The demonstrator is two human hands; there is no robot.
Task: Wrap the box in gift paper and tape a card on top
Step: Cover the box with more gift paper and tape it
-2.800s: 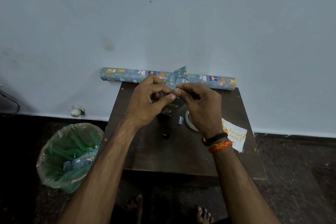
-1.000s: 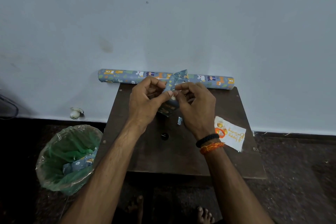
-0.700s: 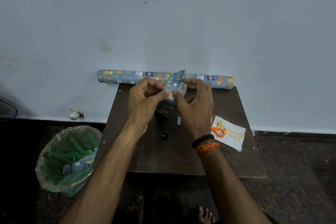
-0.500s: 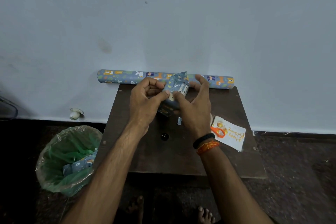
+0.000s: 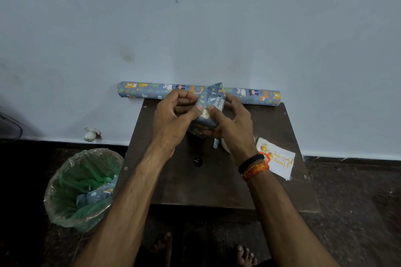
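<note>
The box point(image 5: 208, 112), partly covered in gift paper point(image 5: 213, 91), is held clear above the desk point(image 5: 173, 180), between both hands. It appears small and light; the paper is thin, glossy and likely slippery, and creases or tears easily. An unfolded flap stands up at the far end, with a patterned patch of the box showing below it. Best hold is judged to be across the stiff long sides, not on the loose flap. The left hand point(image 5: 173, 119) pinches the paper against the near face with its thumb; its other fingers curl behind. The right hand point(image 5: 233, 124) cups the box from the right and beneath, thumb pressed on top. The card point(image 5: 278, 161) lies on the desk to the right, well apart, untaped. The paper roll point(image 5: 152, 91) lies against the wall
</note>
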